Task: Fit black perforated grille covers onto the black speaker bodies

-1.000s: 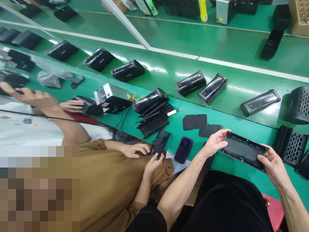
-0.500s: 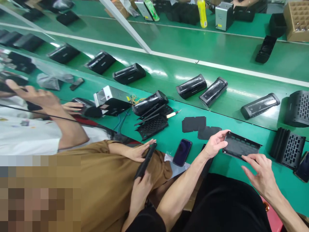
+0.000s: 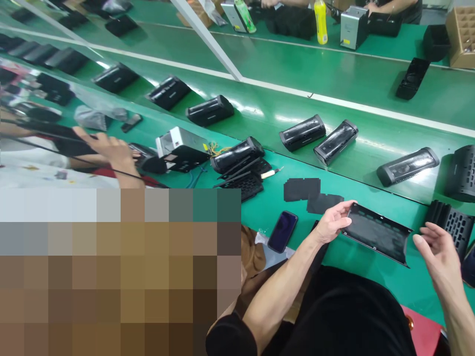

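Holding black panel (image 3: 378,235) | left fingers (image 3: 343,222) clamped on one end | right fingers (image 3: 438,231) apart, just beside opposite end

Left of the panel (image 3: 378,235), a brown-clad co-worker (image 3: 252,252) is largely hidden by pixelation; farther left, dark parts (image 3: 55,89) are blurred. Right of the panel, a perforated stack (image 3: 453,217) is partly masked by the right hand (image 3: 440,247), and a large speaker (image 3: 462,173) and a dark device (image 3: 470,267) are cut off by the picture's edge. The table (image 3: 393,287) behind the panel is hidden.
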Demonstrator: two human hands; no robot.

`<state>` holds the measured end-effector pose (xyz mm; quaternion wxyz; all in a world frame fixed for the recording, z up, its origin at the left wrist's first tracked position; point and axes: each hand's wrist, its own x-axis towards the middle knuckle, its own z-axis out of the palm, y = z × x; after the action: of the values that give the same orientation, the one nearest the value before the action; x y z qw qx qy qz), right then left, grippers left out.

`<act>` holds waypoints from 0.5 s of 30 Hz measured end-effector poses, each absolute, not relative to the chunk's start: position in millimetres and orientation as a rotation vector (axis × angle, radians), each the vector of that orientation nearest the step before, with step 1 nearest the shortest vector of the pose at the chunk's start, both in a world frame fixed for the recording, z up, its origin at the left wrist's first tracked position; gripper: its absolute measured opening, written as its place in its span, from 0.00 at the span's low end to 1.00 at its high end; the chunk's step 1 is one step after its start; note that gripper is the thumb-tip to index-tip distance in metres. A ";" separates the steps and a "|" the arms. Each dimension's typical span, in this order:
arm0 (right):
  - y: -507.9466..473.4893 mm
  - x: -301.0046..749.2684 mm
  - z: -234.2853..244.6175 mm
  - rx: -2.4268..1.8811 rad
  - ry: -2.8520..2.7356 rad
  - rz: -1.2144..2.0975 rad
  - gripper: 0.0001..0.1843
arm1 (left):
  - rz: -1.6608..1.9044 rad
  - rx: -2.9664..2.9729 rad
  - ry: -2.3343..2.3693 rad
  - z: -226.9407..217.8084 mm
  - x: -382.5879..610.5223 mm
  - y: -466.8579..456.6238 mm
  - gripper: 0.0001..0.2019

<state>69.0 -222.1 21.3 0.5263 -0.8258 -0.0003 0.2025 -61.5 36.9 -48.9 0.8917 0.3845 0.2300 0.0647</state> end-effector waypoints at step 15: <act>-214.6 63.2 5.8 -1.534 0.283 0.935 0.29 | 0.061 0.832 0.486 -53.1 -63.0 34.3 0.34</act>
<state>63.2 -214.6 5.8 0.6141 -0.6657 0.1228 0.4058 -63.0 34.3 -53.1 0.8856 0.4002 0.2338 0.0291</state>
